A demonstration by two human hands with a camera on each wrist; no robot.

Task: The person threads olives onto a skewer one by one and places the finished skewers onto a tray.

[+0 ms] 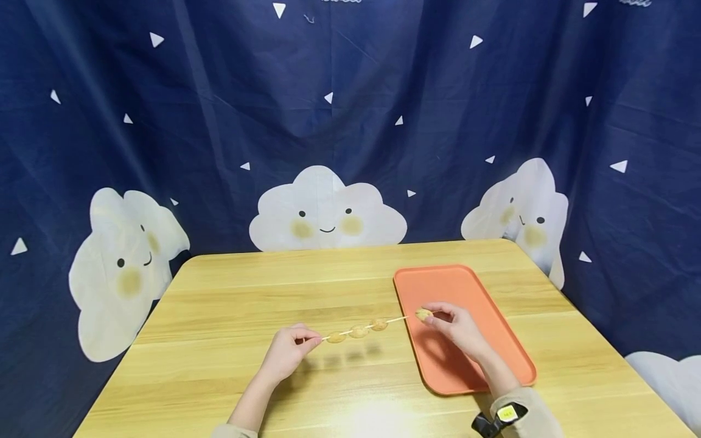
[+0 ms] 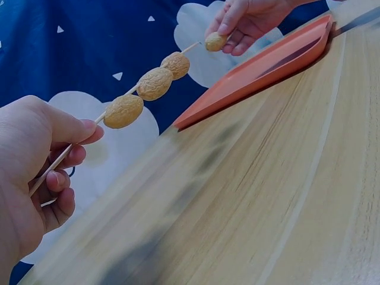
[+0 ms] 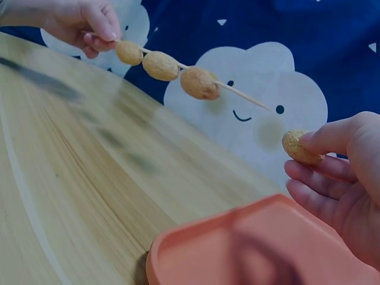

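My left hand [image 1: 289, 353] pinches a thin wooden skewer [image 2: 58, 160] near its rear end, between thumb and fingers. Three wrinkled, light-brown oval balls [image 2: 155, 84] are threaded along it, and the pointed tip [image 3: 252, 102] sticks out bare toward the right. Between thumb and fingertips, my right hand [image 1: 461, 330] holds a similar brown ball [image 3: 301, 146], a small gap away from that tip. Both hands are raised above the table; the right one is over an orange tray [image 1: 443, 283]. The exact kind of the balls cannot be told.
The orange tray lies on the right part of a light wooden table [image 1: 241, 292], with the right hand's shadow on it. A dark blue curtain [image 1: 361, 134] with cloud faces hangs behind the table. My right wrist wears a black band with a yellow-faced device [image 1: 506, 413].
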